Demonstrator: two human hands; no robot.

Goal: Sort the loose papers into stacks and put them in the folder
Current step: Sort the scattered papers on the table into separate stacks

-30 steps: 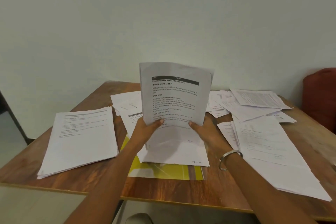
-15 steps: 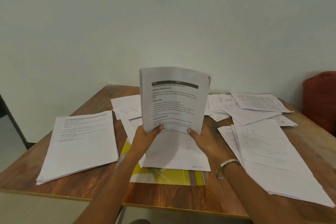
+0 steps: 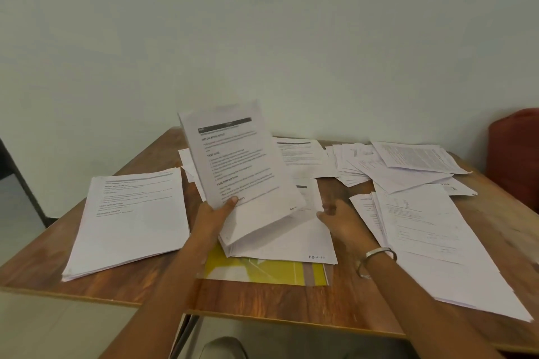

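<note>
The left hand (image 3: 214,214) pinches a tilted sheaf of papers (image 3: 239,160) by its lower edge (thumb on top). The right hand (image 3: 339,220) hovers beside it, fingers loosely spread, holding nothing.

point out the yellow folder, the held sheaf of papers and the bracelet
yellow folder (image 3: 262,272), head view, bare front cover below the papers.
held sheaf of papers (image 3: 236,160), head view, middle of the printed top page.
bracelet (image 3: 376,253), head view, metal band on the right wrist.

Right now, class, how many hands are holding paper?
1. The left hand grips the raised sheaf of papers at its lower edge; the right hand hovers open beside it, holding nothing.
</note>
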